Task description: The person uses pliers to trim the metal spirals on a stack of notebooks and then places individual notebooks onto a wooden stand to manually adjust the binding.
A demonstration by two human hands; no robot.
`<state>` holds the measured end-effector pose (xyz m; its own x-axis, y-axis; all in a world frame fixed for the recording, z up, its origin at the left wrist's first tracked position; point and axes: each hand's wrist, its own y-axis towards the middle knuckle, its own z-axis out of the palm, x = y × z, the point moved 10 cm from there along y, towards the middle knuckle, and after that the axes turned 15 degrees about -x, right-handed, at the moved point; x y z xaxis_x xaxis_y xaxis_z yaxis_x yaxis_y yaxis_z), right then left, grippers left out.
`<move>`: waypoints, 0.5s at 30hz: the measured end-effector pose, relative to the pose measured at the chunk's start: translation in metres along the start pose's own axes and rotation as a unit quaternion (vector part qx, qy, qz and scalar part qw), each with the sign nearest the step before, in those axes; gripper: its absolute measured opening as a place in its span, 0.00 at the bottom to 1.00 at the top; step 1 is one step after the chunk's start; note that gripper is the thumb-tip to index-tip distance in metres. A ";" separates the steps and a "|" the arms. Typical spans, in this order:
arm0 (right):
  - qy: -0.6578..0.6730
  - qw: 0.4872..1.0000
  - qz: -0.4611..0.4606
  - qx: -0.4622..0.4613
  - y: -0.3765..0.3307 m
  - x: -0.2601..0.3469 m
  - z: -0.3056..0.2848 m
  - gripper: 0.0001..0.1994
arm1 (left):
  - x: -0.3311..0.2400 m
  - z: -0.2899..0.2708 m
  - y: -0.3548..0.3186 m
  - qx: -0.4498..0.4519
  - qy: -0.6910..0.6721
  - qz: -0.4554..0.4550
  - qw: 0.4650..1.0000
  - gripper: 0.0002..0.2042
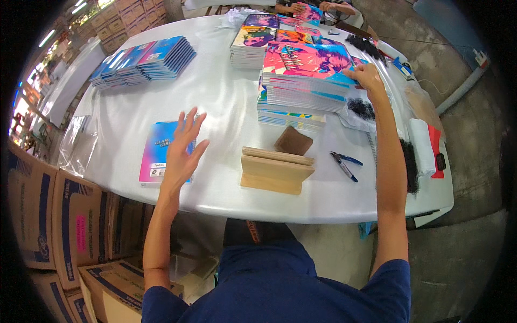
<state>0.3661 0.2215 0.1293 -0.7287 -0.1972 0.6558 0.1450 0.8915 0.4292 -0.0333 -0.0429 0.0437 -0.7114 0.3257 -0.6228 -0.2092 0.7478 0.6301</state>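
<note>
My left hand (pixel 186 141) is open, fingers spread, over the right side of a blue-and-pink notebook (pixel 155 144) lying near the table's front left; I cannot tell whether it touches the cover. My right hand (pixel 367 79) reaches out to a tall stack on the right. Its thumb and fingers close on the right edge of the top notebook (pixel 307 60), which has a pink, blue and yellow illustrated cover. Between my arms stands a pale wooden block stand (pixel 276 173). A brown block (pixel 293 141) sits just behind it, and blue-handled cutting pliers (pixel 344 164) lie to its right.
Overlapping blue-and-pink notebooks (pixel 142 62) lie at the far left. Black wire coils (pixel 410 167), a white roll (pixel 423 148) and a red item (pixel 436 151) line the right edge. Cardboard boxes (pixel 81 231) stand at lower left. Across the table, another person's hands (pixel 293 8) hold a notebook.
</note>
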 end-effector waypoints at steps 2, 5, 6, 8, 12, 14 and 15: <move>0.165 0.985 0.037 -0.017 -0.028 0.031 -0.015 0.12 | -0.021 0.007 0.020 -0.037 -0.066 -0.024 0.997 0.34; 0.226 0.973 0.022 -0.041 -0.079 0.047 -0.049 0.11 | -0.045 0.020 0.050 -0.122 -0.189 -0.068 0.972 0.36; 0.197 0.979 0.003 -0.053 -0.106 0.059 -0.051 0.11 | -0.046 0.026 0.053 -0.091 -0.248 -0.118 0.957 0.34; 0.200 0.977 -0.047 -0.065 -0.154 0.053 -0.047 0.10 | -0.058 0.045 0.060 -0.018 -0.372 -0.207 0.905 0.30; 0.482 0.869 0.110 -0.001 -0.237 0.012 -0.015 0.11 | -0.080 0.070 0.036 0.137 -0.376 -0.180 0.899 0.22; 0.456 0.880 0.132 -0.014 -0.256 -0.017 -0.002 0.11 | -0.103 0.073 0.029 0.184 -0.383 -0.118 0.897 0.25; 0.442 0.885 0.141 -0.021 -0.262 -0.030 0.003 0.11 | -0.115 0.076 0.026 0.206 -0.388 -0.085 0.895 0.26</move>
<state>0.3475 -0.0045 -0.0045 0.1473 -0.2284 0.9624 0.2756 0.9439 0.1818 0.0943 -0.0164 0.0966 0.0198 0.3710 -0.9284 0.1079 0.9224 0.3709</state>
